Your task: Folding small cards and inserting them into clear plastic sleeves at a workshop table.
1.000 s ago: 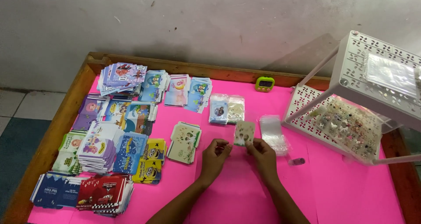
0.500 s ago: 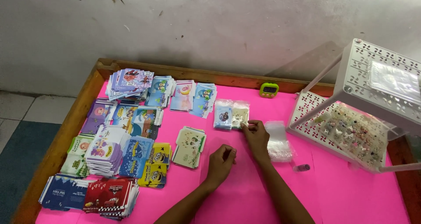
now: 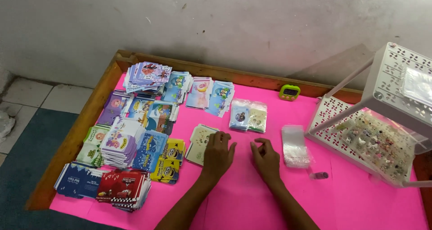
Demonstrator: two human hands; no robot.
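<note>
Your left hand [image 3: 217, 152] lay flat, released, on the card stack [image 3: 201, 142] mid-bench; right hand [image 3: 266, 159] curled, empty. Cards prob. light, slippery — pinch edges.

Place: a small home packing corner, low on the floor.
Signs: pink table [image 3: 252, 198] with wooden rim, card stacks [image 3: 130, 144] at left, white rack [image 3: 382, 122] at right, tiled floor [image 3: 27, 99] far left.

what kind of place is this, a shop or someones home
Probably a home or small workshop packing table, not a shop counter. A low wooden-framed table with a pink top sits on a tiled floor, covered in stacks of printed cartoon cards, with a pile of clear plastic sleeves and a white perforated plastic rack.
</note>
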